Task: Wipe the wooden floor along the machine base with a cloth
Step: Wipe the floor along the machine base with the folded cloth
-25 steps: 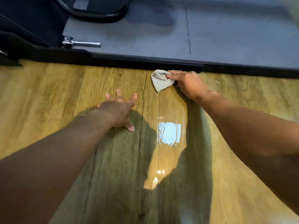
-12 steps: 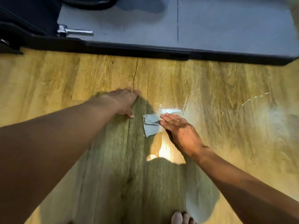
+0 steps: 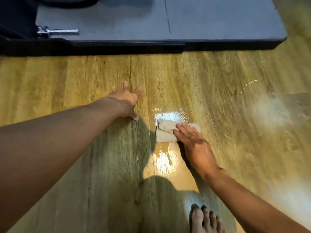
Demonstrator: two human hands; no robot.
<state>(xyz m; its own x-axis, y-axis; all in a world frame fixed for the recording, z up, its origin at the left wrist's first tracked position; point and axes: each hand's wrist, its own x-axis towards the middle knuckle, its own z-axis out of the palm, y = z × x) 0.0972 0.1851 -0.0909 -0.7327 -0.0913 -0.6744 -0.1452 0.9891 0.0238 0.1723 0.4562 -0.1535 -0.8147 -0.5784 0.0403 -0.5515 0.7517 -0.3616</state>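
Here, right hand (image 3: 193, 143) on cloth (image 3: 165, 132)

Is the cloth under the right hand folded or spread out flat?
Folded. The cloth is a small pad with overlapping layers showing, pressed under the right hand's straight fingers.

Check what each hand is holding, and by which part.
Nothing is held. The right hand presses flat on the right half of the folded pale cloth; the left hand rests spread on the wooden floor.
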